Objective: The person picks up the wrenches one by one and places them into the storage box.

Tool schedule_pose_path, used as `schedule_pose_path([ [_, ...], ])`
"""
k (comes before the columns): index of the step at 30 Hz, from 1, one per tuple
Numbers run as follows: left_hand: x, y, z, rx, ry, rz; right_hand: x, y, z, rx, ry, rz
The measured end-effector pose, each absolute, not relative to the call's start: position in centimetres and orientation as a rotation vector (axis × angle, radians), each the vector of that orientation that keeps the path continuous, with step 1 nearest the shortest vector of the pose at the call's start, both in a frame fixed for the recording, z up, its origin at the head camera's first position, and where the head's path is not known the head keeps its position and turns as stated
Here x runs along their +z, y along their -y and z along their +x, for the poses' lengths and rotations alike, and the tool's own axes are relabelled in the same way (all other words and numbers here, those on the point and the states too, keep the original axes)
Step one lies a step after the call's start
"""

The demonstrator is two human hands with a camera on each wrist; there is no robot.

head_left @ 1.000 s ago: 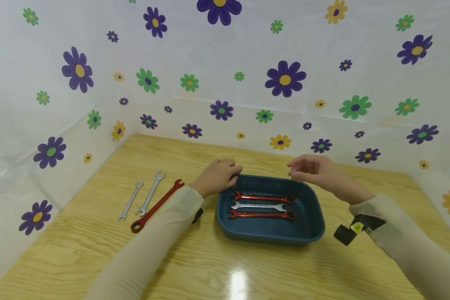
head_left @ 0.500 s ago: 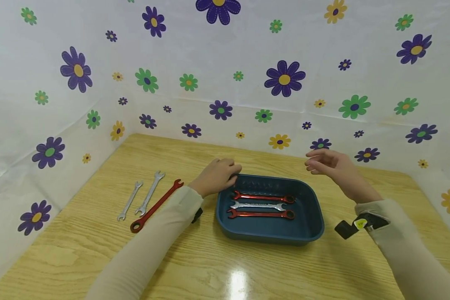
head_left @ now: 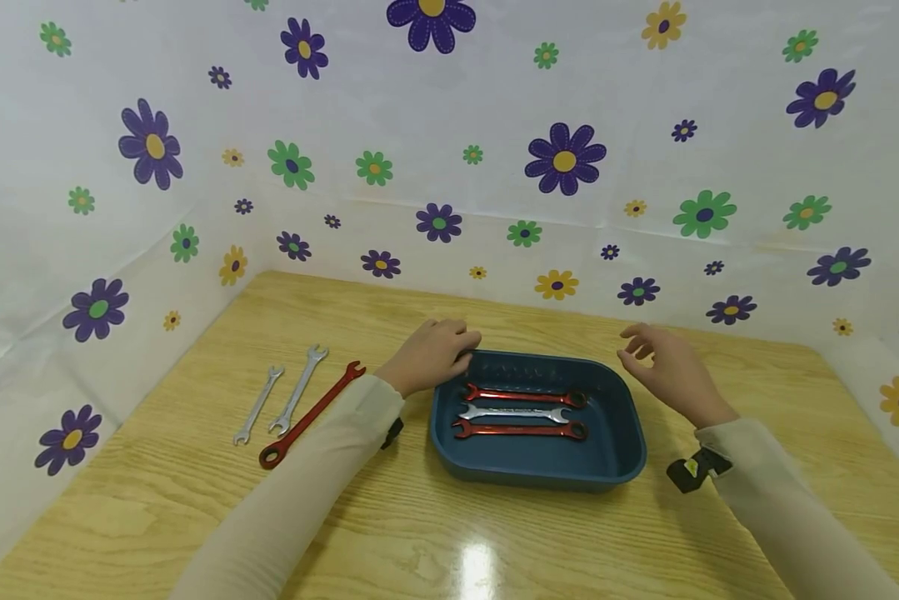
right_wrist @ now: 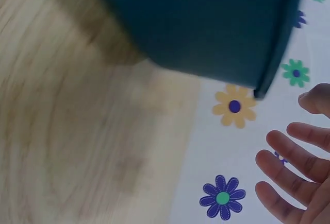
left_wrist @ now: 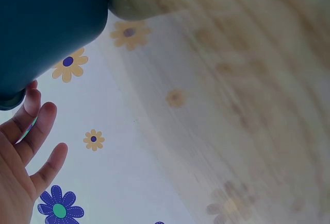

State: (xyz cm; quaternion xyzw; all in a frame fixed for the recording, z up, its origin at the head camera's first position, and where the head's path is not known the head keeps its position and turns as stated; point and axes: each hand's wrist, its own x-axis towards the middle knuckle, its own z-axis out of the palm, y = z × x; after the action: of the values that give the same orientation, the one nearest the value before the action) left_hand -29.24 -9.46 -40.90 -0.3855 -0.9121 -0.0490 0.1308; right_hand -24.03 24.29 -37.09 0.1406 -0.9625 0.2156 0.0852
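Observation:
A dark blue rectangular tray point(head_left: 535, 479) stands on the table. Inside lie a red wrench point(head_left: 524, 396), a silver wrench point(head_left: 516, 413) and another red wrench point(head_left: 520, 430), roughly parallel. My left hand point(head_left: 432, 357) rests on the tray's back left corner. In the left wrist view its fingers point(left_wrist: 38, 131) look loosely extended, some fingertips at the rim. My right hand point(head_left: 670, 371) hovers beside the back right corner, holding nothing. The right wrist view has its fingers point(right_wrist: 294, 154) spread and relaxed, apart from the tray wall.
Left of the tray lie a small silver wrench point(head_left: 257, 406), a longer silver wrench point(head_left: 297, 390) and a long red wrench point(head_left: 310, 417), close to my left forearm. A flower-patterned white sheet point(head_left: 494, 100) surrounds the back and sides of the wooden table point(head_left: 389, 533).
My right hand first moved right and away from the tray's back rim, then came down a little beside the right corner. The left hand, tray and wrenches have stayed in place.

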Motion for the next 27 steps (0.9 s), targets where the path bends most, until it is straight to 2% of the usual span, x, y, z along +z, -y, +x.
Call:
schedule_pose_path([
  [16,-40.9,9.5,-29.4,-0.137,2.643,-1.125,-39.2,-23.9,-24.2,-0.164,2.597,0.74],
  [27,-41.0,9.5,-29.4,-0.119,2.645,-1.114,-39.4,-23.6,-24.4,-0.268,2.563,0.845],
])
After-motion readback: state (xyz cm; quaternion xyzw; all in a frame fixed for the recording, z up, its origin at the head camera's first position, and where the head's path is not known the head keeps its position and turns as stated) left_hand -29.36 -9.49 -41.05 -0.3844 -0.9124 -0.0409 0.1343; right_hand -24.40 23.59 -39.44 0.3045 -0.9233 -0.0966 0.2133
